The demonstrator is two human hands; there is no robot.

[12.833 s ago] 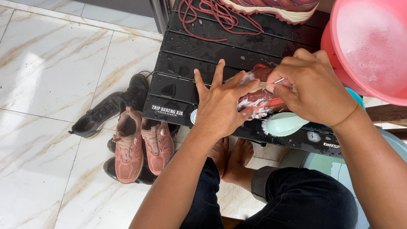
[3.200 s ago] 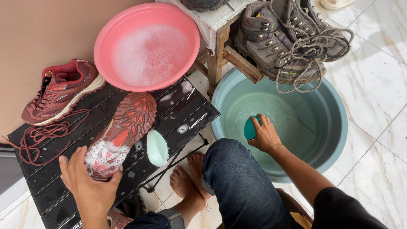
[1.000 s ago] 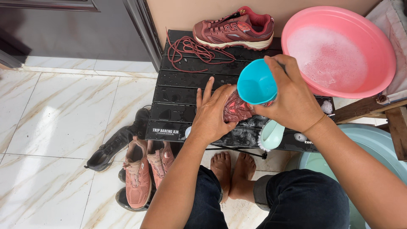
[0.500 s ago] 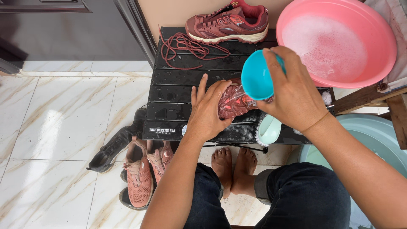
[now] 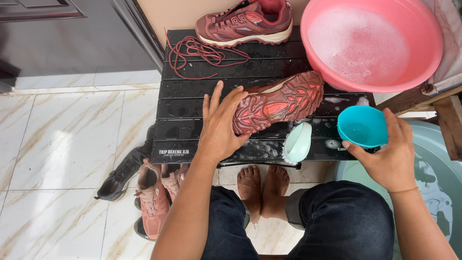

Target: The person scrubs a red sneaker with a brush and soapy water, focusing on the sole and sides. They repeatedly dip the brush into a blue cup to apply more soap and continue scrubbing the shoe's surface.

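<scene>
My left hand (image 5: pixel 220 126) presses down on the heel end of a maroon shoe (image 5: pixel 284 100) that lies sole-up on a wet black slatted table (image 5: pixel 192 110). My right hand (image 5: pixel 389 155) grips a small turquoise bowl (image 5: pixel 362 126) by its rim, off the table's right end. A pale green scrub brush (image 5: pixel 297 142) rests on the table's front edge between the two hands.
A second maroon shoe (image 5: pixel 245 21) and its loose lace (image 5: pixel 202 52) lie at the table's far side. A pink basin of suds (image 5: pixel 369 41) stands at the back right. A teal tub (image 5: pixel 433 183) sits at right, shoes (image 5: pixel 149 192) on the tiles at left.
My right hand has carried the turquoise bowl from above the shoe down to the right, beyond the table's end. The left hand stays on the shoe.
</scene>
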